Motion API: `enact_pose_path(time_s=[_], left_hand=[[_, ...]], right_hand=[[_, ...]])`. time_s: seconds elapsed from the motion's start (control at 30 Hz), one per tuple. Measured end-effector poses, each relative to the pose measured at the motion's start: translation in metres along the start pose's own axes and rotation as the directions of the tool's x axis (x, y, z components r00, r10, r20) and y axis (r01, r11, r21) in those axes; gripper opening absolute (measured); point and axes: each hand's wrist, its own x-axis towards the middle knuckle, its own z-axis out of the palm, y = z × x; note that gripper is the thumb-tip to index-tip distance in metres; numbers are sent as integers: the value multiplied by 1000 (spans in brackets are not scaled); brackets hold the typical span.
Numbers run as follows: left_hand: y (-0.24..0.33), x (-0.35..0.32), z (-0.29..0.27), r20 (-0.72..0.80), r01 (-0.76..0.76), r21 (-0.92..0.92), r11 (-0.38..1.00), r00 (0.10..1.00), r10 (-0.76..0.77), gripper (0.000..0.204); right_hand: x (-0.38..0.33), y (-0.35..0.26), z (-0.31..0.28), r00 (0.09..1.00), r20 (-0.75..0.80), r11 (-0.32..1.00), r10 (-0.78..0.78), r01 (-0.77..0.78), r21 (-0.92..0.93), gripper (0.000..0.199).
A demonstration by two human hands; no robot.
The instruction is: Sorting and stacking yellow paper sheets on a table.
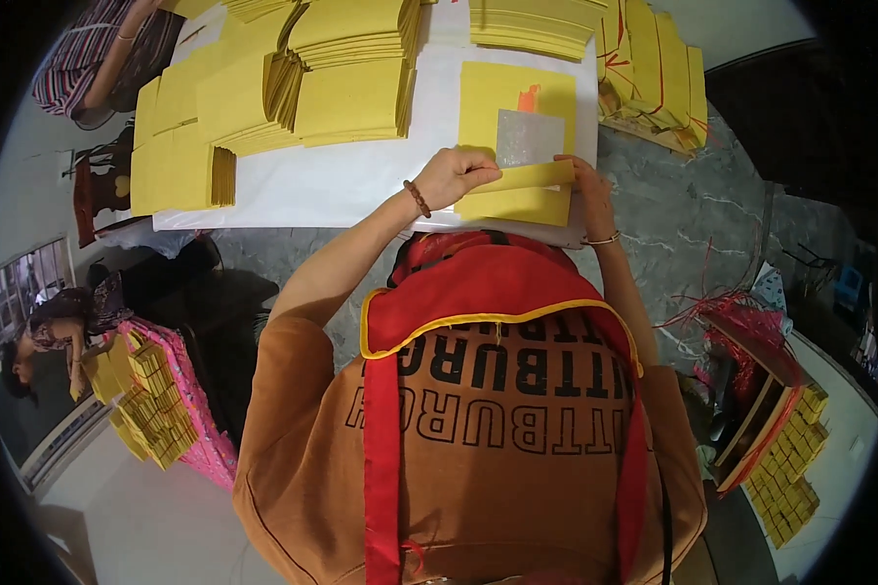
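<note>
A yellow paper sheet (472, 102) lies on the white-covered table in front of me, with an orange-red mark (528, 98) and a silvery square (530, 136) on it. Its near part is raised into a narrow folded strip (538, 175). My left hand (456, 177) pinches the strip's left end between thumb and fingers. At the other end, my right hand (593, 198) is closed around the strip's edge, its fingertips just over the top. More yellow paper (517, 208) shows below the strip, near the table's front edge.
Stacks of folded yellow paper (351, 100) cover the table's left and far parts. Tied yellow bundles (654, 73) stand beyond its right edge. Another person's arm (110, 73) reaches in at the far left. Boxes of small yellow bundles (161, 400) stand behind on the left and right.
</note>
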Motion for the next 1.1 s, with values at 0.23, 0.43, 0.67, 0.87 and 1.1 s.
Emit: enact_pose_path(time_s=[0.23, 0.43, 0.67, 0.87, 1.1], left_hand=[[1, 3, 1, -18, 43, -36, 998, 999, -43, 19], [1, -11, 14, 132, -587, 596, 548, 745, 654, 34], [3, -13, 18, 314, -619, 635, 461, 753, 578, 43], [10, -6, 7, 355, -608, 535, 587, 792, 496, 50], [2, -5, 7, 209, -598, 439, 671, 794, 571, 25]], right_hand=[[-4, -15, 0, 999, 47, 959, 4, 9, -284, 34], [-3, -16, -1, 996, 87, 968, -16, 37, -250, 31], [1, -20, -5, 984, 126, 961, -129, 155, -228, 28], [1, -25, -4, 992, 103, 981, -73, 90, -169, 24], [2, -9, -12, 982, 188, 1000, 2, 1, -16, 33]])
